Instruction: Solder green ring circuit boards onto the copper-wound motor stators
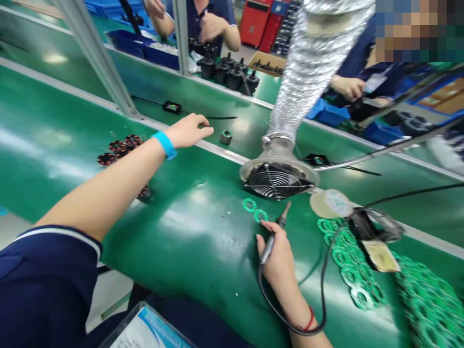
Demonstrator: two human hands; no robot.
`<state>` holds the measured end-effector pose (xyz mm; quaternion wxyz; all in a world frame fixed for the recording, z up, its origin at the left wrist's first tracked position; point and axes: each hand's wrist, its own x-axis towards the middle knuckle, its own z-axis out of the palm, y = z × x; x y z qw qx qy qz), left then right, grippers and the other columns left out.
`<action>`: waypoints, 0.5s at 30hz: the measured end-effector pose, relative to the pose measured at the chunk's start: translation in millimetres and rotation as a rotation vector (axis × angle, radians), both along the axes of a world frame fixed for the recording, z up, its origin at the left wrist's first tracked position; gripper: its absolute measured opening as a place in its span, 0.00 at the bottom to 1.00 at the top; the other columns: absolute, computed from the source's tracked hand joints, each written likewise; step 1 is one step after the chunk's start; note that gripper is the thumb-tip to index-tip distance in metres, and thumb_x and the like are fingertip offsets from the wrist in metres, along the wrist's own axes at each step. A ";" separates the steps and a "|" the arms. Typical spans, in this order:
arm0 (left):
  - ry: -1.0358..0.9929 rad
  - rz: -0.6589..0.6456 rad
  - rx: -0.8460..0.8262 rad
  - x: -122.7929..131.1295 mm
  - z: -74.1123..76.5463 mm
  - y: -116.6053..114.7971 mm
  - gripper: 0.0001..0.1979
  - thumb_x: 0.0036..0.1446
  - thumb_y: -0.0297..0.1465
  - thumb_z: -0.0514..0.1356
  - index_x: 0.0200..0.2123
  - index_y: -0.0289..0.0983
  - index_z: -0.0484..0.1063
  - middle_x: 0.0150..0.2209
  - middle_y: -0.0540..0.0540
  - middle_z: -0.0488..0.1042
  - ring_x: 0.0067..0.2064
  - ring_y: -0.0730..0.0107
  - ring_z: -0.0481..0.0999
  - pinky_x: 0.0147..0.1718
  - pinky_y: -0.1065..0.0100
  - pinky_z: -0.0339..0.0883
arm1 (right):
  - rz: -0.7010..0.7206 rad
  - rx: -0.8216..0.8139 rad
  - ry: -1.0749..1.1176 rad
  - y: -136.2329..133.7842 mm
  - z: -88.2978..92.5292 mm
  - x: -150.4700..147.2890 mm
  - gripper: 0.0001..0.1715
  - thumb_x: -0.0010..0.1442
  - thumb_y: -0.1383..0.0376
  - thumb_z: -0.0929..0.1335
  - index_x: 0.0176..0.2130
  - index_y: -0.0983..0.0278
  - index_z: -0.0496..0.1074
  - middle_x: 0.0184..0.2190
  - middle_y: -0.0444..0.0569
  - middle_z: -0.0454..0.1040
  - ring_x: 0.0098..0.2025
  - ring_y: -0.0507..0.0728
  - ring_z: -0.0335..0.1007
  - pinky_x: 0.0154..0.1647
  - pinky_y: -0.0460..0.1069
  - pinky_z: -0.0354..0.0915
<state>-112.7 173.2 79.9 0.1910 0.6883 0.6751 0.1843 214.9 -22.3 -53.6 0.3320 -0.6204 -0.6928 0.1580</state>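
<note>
My left hand (189, 130) reaches over the rail at the back of the bench, its fingers apart and holding nothing. Just to its right stands a small round part (225, 137) with a green top. My right hand (277, 256) is closed around a soldering iron (267, 249), whose tip points away from me, up and to the right. Two green ring-shaped circuit boards (249, 205) lie on the green bench beyond my right fingertips; the nearer one is almost at the index finger.
A fume duct (279, 169) hangs low over the bench. Many green ring boards (350, 261) lie at right, beside a yellow sponge (381, 256) and a tape roll (330, 203). Dark round parts (118, 146) sit at left. The iron's cable (325, 285) loops over my forearm. Co-workers' hands (213, 26) are across.
</note>
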 end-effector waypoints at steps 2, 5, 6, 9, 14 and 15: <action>0.121 -0.093 -0.008 -40.5 12.1 -55.9 0.19 0.59 0.42 0.55 0.44 0.34 0.75 0.44 0.41 0.75 0.46 0.56 0.74 0.51 0.57 0.65 | 0.015 -0.024 0.004 2.3 -1.7 5.5 0.19 0.60 0.58 0.67 0.51 0.61 0.67 0.45 0.57 0.80 0.47 0.66 0.77 0.51 0.65 0.72; 0.228 -0.092 -0.067 -84.9 8.4 -147.0 0.17 0.62 0.42 0.53 0.35 0.35 0.73 0.37 0.42 0.72 0.41 0.57 0.72 0.48 0.57 0.67 | -0.004 -0.025 0.006 6.4 -0.7 8.6 0.21 0.60 0.56 0.67 0.51 0.60 0.65 0.43 0.56 0.80 0.47 0.65 0.77 0.52 0.65 0.71; 0.258 -0.115 -0.091 -93.0 1.4 -172.4 0.17 0.65 0.40 0.51 0.39 0.35 0.73 0.40 0.40 0.72 0.45 0.55 0.71 0.51 0.55 0.67 | -0.011 -0.013 -0.004 7.6 -0.2 7.7 0.22 0.59 0.56 0.67 0.51 0.60 0.65 0.44 0.56 0.80 0.47 0.65 0.77 0.52 0.65 0.70; 0.409 -0.066 0.009 -97.9 -26.6 -220.2 0.20 0.67 0.37 0.52 0.54 0.32 0.70 0.54 0.30 0.68 0.54 0.46 0.67 0.54 0.47 0.65 | -0.012 0.024 -0.054 10.9 1.4 1.4 0.21 0.58 0.56 0.67 0.50 0.61 0.67 0.44 0.56 0.79 0.47 0.66 0.75 0.50 0.64 0.70; 0.417 -0.040 0.145 -73.3 -55.0 -227.6 0.17 0.66 0.39 0.54 0.51 0.36 0.71 0.55 0.31 0.69 0.56 0.40 0.67 0.53 0.42 0.66 | -0.073 -0.019 -0.062 7.1 9.6 -5.9 0.22 0.57 0.58 0.67 0.51 0.61 0.66 0.36 0.51 0.77 0.40 0.63 0.75 0.46 0.62 0.71; 0.379 -0.069 0.149 -66.3 -56.6 -225.7 0.17 0.65 0.40 0.54 0.51 0.36 0.72 0.53 0.32 0.70 0.55 0.41 0.69 0.53 0.42 0.67 | -0.067 -0.048 -0.053 4.0 12.4 -6.3 0.23 0.58 0.59 0.67 0.52 0.61 0.66 0.35 0.49 0.77 0.38 0.62 0.75 0.44 0.60 0.71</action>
